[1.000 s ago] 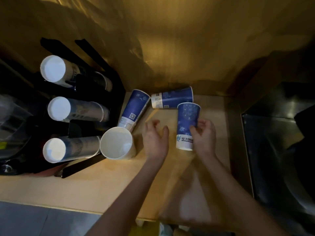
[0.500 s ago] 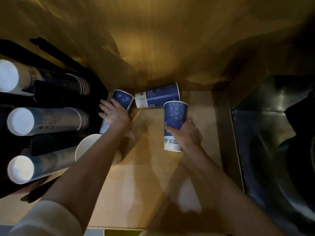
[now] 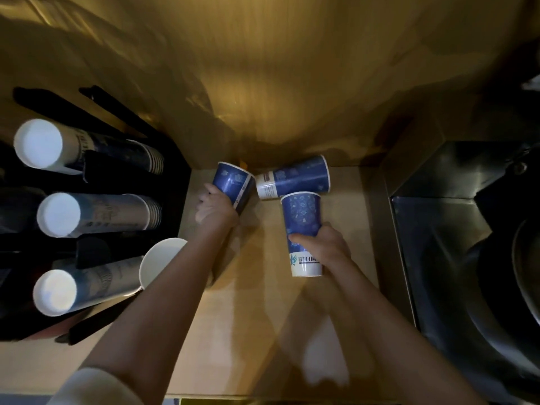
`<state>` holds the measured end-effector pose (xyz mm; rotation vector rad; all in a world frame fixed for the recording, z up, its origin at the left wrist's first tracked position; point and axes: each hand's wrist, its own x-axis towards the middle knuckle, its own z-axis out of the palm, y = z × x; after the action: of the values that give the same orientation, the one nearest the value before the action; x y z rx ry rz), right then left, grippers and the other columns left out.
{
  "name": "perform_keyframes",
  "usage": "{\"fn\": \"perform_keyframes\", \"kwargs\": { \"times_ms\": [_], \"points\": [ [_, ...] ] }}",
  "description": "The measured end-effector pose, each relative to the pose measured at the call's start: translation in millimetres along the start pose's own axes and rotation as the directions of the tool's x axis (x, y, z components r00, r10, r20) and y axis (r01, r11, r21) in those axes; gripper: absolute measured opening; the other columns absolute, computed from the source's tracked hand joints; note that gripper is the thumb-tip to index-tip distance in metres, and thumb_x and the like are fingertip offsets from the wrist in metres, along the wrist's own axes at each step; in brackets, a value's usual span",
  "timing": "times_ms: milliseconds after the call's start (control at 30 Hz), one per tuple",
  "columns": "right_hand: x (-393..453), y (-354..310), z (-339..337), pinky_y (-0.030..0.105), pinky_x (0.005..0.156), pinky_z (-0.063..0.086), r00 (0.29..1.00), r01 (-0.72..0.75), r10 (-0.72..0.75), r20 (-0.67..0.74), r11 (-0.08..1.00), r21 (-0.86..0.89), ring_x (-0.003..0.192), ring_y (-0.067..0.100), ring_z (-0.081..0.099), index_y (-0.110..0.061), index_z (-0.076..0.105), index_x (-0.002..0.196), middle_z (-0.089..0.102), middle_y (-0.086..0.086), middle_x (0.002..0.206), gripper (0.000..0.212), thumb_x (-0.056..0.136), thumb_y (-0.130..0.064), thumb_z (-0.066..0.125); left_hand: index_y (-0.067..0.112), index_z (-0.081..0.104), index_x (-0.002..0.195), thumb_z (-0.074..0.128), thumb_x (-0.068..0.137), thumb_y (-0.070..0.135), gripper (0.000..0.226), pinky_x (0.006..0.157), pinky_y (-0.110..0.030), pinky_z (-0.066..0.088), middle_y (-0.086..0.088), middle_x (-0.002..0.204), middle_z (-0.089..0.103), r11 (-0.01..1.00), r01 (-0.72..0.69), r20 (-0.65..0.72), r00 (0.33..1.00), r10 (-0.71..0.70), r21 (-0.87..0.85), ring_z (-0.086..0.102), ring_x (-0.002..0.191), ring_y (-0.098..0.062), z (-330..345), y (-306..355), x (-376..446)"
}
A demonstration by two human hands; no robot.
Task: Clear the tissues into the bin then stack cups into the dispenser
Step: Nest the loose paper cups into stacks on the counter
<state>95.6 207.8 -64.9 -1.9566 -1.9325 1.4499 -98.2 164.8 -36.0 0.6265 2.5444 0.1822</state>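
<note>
Left hand (image 3: pixel 214 210) now lifts left cup (image 3: pixel 233 182); right hand (image 3: pixel 324 247) fingers clamped on near cup (image 3: pixel 304 226).

left hand (image 3: pixel 214 209): we see only its back; fingertips hidden behind tilted blue cup (image 3: pixel 233 182).
white cup (image 3: pixel 159 260): mouth partly covered by our left forearm.
cup logo (image 3: pixel 304 260): cut by right hand (image 3: pixel 324 247), unreadable.
sink (image 3: pixel 467 258): too dark, cut off at right edge.
</note>
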Motion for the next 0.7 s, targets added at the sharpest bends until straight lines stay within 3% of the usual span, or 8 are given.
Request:
{"fn": "perform_keyframes", "kwargs": {
  "times_ms": [133,233,400,533,700],
  "points": [
    [-6,-3,-15,0.039,0.082,0.054,0.998,0.024,-0.026,0.055,0.999,0.041,0.077,0.022,0.067,-0.020,0.052,0.094,0.069,0.007,0.093,0.046,0.063,-0.046,0.073,0.002,0.011,0.140,0.076,0.070,0.008,0.095,0.104,-0.049,0.040,-0.023,0.140,0.033,0.975,-0.064,-0.012,0.998,0.063,-0.213,0.041,0.125,-0.040,-4,2,-22],
    [-7,-7,-27,0.044,0.083,0.055,0.998,0.029,-0.031,0.063,0.999,0.037,0.078,0.025,0.067,-0.020,0.052,0.088,0.069,0.009,0.093,0.046,0.059,-0.047,0.075,0.000,0.024,0.134,0.080,0.063,0.009,0.091,0.096,-0.045,0.042,-0.023,0.132,0.045,0.894,-0.211,-0.062,0.977,0.203,-0.395,0.048,0.119,-0.039,10,-6,-46],
    [-22,-25,-57,0.030,0.064,0.049,0.985,0.137,-0.147,0.086,0.984,0.117,0.074,0.017,0.063,-0.017,0.048,0.104,0.062,0.006,0.095,0.049,0.067,-0.036,0.075,0.008,0.043,0.123,0.087,0.049,0.007,0.086,0.088,-0.037,0.050,-0.012,0.122,0.061,0.707,-0.233,-0.079,0.967,0.244,-0.668,0.059,0.108,-0.028,46,-33,-85],
    [-41,-37,-68,0.034,0.074,0.051,0.964,0.263,-0.265,-0.013,0.951,0.161,0.080,0.018,0.062,-0.014,0.051,0.115,0.062,0.004,0.101,0.056,0.068,-0.030,0.076,0.007,0.044,0.120,0.084,0.052,-0.001,0.079,0.082,-0.027,0.043,-0.006,0.115,0.057,0.626,-0.285,-0.154,0.955,0.255,-0.726,0.053,0.103,-0.018,68,-50,-107],
    [-69,-63,-76,0.011,0.059,0.046,0.892,0.451,-0.432,-0.132,0.843,0.292,0.075,-0.006,0.053,-0.015,0.044,0.124,0.056,-0.012,0.094,0.058,0.075,-0.025,0.073,0.005,0.039,0.126,0.083,0.056,0.000,0.082,0.086,-0.025,0.038,0.000,0.116,0.049,0.632,-0.365,-0.205,0.927,0.314,-0.683,0.043,0.106,-0.010,77,-59,-113]
  ]
}}
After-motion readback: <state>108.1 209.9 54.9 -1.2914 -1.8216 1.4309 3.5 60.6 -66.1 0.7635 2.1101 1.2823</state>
